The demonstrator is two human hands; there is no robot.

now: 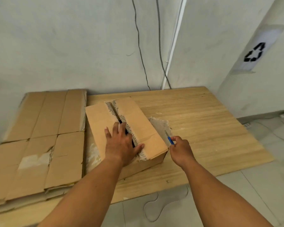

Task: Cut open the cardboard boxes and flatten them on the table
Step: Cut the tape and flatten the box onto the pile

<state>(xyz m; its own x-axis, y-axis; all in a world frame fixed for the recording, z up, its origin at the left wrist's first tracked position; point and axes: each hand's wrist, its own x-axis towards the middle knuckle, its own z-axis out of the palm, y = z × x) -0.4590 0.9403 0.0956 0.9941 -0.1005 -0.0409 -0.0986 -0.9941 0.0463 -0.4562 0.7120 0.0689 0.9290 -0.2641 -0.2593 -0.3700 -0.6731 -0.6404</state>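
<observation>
The left hand point(121, 145) presses flat, fingers spread, on the box point(138, 122) in the middle of the tabletop point(203, 120). The right hand point(180, 147) grips a blue knife point(170, 140) beside it. A stack of flattened cardboard point(39, 136) lies at the left.

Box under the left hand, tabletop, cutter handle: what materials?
Box: matte brown corrugated cardboard; fluting shows along the torn top seam. Tabletop: pale wood grain, likely veneer or laminate, can't tell which. Cutter handle: blue, probably plastic, too small to confirm.
</observation>
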